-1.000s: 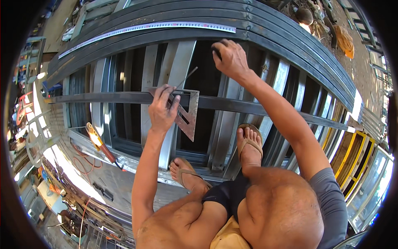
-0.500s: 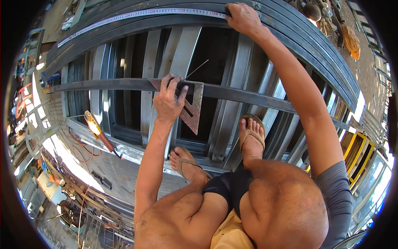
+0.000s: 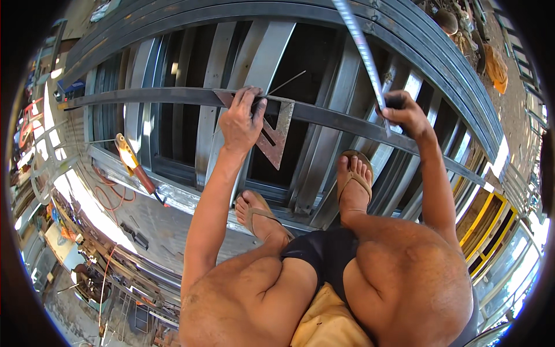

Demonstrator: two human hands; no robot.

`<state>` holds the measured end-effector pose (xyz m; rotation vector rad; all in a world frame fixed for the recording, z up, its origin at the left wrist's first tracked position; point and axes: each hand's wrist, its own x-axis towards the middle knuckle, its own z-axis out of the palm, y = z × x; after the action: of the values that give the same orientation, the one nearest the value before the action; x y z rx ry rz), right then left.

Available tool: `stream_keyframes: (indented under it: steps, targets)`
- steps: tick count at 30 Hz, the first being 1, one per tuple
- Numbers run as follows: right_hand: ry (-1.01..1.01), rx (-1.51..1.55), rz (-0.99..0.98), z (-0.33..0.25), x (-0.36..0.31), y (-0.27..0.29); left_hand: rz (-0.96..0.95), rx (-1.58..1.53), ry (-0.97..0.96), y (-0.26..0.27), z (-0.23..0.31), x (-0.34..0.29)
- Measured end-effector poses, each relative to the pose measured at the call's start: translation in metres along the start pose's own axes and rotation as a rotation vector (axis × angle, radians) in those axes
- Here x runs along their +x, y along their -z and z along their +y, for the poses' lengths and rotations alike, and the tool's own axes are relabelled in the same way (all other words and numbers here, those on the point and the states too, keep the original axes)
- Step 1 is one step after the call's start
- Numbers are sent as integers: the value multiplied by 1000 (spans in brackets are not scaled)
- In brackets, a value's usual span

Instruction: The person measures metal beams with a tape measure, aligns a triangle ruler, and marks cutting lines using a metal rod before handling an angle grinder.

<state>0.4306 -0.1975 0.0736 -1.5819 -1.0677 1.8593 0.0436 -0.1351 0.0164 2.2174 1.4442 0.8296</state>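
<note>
With its fingers closed, my left hand (image 3: 240,124) grips a rusty triangular set square (image 3: 276,155) against a long dark steel bar (image 3: 341,120). A thin metal rod (image 3: 291,80) sticks out beside those fingers. Over the bar's right part, my right hand (image 3: 411,115) is wrapped round a dark tape measure (image 3: 395,102). Its white blade (image 3: 359,43) is out, slanting up and left past the far steel tubes; its far end is out of view. The bar lies across a frame of grey metal profiles (image 3: 263,58).
A welding electrode holder (image 3: 134,163) rests at the frame's left near edge, cable attached. Stacked steel tubes (image 3: 191,20) curve along the far side. My sandalled feet (image 3: 355,188) stand on the frame, with gaps between profiles. A yellow-edged rack (image 3: 491,231) is at right.
My right hand has come back toward me and down to the right with the tape measure. The blade has left the far tubes and swung to a steep slant. My left hand keeps hold of the set square.
</note>
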Motion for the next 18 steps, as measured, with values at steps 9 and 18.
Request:
stream_keyframes:
  steps: [9,18]
  targets:
    - [195,526,307,44,-55,-100,-207,-41,102,10,8,15]
    - [129,673,382,55,-41,-146,-126,-79,-26,18,5,18]
